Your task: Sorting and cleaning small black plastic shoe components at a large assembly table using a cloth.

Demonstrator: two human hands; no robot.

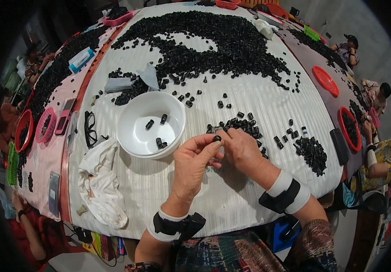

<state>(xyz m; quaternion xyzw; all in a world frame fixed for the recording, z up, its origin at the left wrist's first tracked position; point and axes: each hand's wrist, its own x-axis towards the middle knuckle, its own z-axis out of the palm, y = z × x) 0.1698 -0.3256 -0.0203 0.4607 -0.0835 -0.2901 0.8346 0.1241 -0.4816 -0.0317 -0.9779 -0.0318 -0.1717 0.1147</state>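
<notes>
My left hand pinches a small black cylindrical part between thumb and fingers. Close against it, my right hand has its fingers pressed together; what they hold, if anything, is hidden. Just beyond both hands lies a loose pile of small black parts, partly covered by the right hand. To the left stands a white plastic bowl with several black parts at its bottom. A heap of smaller black pieces sits to the right of my right hand.
A large mound of black parts spreads over the far table. Crumpled white cloth and black-framed glasses lie left of the bowl. Folded grey cloth rests behind it. A black phone-like slab lies at the right edge. People sit along both sides.
</notes>
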